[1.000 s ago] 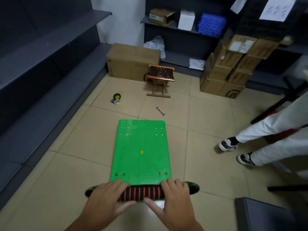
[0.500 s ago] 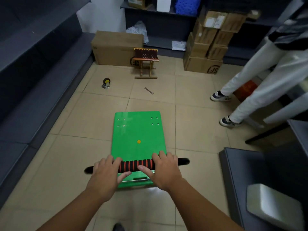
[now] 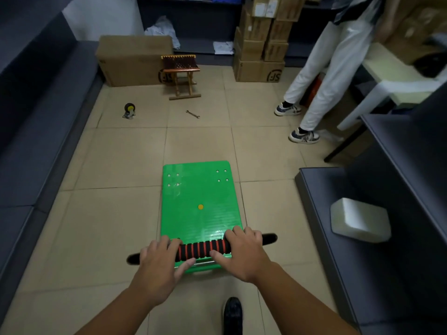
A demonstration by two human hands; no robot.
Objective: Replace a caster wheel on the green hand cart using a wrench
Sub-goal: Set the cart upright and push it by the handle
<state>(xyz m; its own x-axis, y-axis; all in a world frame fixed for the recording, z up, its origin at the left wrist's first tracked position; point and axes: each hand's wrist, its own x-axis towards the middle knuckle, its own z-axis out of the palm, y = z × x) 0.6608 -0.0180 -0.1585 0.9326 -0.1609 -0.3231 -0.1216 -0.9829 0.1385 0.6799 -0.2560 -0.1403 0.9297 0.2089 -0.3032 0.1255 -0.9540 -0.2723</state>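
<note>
One cart handle (image 3: 203, 249) gripped by left hand (image 3: 158, 264), right hand (image 3: 242, 252); one caster (image 3: 129, 111), one wrench (image 3: 192, 114) on floor (image 3: 121, 153).

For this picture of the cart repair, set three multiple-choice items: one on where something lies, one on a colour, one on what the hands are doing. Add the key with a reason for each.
1. Where does the wrench lie relative to the green cart?
A) on top of it
B) on the floor beyond it, near the wooden stool
C) on a shelf

2. What colour is the dot in the middle of the cart?
A) yellow
B) red
C) white

3. What do the hands do with the handle?
A) one grips it
B) neither touches it
C) both grip it

Key:
1 B, it lies on bare tile ahead of the cart.
2 A, the dot is yellow against the green.
3 C, the left hand and right hand both curl round it.
</note>
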